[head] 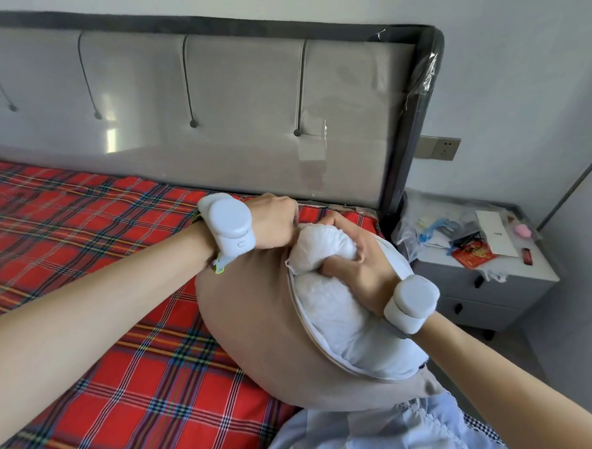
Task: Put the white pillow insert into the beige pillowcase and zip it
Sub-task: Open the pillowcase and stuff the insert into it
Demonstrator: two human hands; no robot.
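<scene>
Pillowcase lies on the bed sheet just in front of the headboard, at its right end. The pillow insert is mostly inside, with one bunched corner out at the end nearest the headboard.

Grip: right hand is clenched round that loose corner. Left hand is curled on the pillowcase fabric at the same end. Its fingertips are hidden, but it reads as a pinch on the mouth edge.

Handling, my read: light, soft and squashy, and it springs back when let go. The case is limp with no stiffness, so hold it at the mouth edge and squeeze the insert by its corner.

Orientation: long axis runs from the headboard back toward me. The open zip edge follows that line, with the mouth facing up and right. Zip not started.
</scene>
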